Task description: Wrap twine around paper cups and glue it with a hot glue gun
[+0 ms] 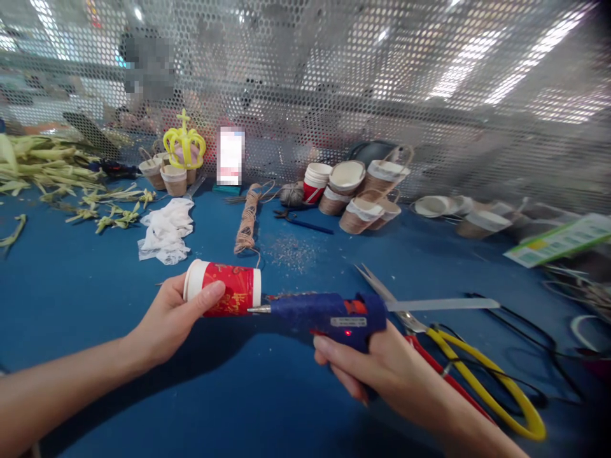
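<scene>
My left hand [179, 312] is closed around a red and white paper cup [233, 283] lying on its side in the air, its base end facing right. In my right hand [353, 366] is a blue hot glue gun [310, 313], gripped by the handle, with a red light glowing on its body. A pale glue stick [443, 305] juts from its back. The metal nozzle sits at the cup's lower right edge; whether it touches cannot be made out. Just beyond the cup lies a bundle of brown twine [247, 219], a loose strand trailing toward the cup.
Large scissors [449, 350] with yellow and red handles lie at right, beside a black cable [534, 331]. Twine-wrapped cups [363, 213] stand at the back. White lace cloth [167, 229], a yellow crown-shaped piece [184, 143] and dried husks [42, 159] are at left. A perforated metal screen [305, 70] rises behind.
</scene>
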Demonstrator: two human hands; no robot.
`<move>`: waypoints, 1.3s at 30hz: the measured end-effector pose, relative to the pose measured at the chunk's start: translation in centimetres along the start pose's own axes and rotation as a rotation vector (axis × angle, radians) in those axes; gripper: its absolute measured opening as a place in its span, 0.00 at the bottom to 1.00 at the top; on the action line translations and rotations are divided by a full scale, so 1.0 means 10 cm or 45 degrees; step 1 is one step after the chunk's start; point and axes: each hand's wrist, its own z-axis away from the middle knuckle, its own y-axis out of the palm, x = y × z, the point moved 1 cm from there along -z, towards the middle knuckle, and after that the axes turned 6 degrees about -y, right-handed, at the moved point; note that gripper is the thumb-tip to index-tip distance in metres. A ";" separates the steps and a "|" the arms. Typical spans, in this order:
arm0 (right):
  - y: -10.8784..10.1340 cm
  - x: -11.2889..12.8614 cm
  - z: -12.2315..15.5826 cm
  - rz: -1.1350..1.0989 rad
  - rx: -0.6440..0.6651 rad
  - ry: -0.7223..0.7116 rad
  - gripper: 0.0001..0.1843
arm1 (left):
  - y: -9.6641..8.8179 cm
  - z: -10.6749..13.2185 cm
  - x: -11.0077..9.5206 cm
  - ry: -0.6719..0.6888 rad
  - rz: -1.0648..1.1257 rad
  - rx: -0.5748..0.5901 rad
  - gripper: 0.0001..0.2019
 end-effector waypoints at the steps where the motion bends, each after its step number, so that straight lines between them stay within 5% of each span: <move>1: 0.00 0.01 0.00 -0.015 0.006 -0.009 0.15 | -0.01 0.00 0.00 0.031 -0.049 -0.002 0.07; 15: -0.06 -0.09 -0.05 -0.321 -0.042 -0.006 0.17 | -0.02 0.11 -0.07 0.345 -0.722 0.051 0.05; 23: -0.05 -0.09 -0.11 -0.594 -0.041 0.092 0.16 | 0.02 0.17 -0.15 0.489 -0.736 0.103 0.05; 30: -0.25 -0.07 -0.16 -0.571 -0.265 -0.045 0.08 | 0.01 0.10 -0.05 0.220 -0.513 0.124 0.08; 39: -0.52 -0.18 -0.24 -0.076 -0.657 0.044 0.15 | 0.04 0.10 -0.03 0.028 -0.321 0.129 0.13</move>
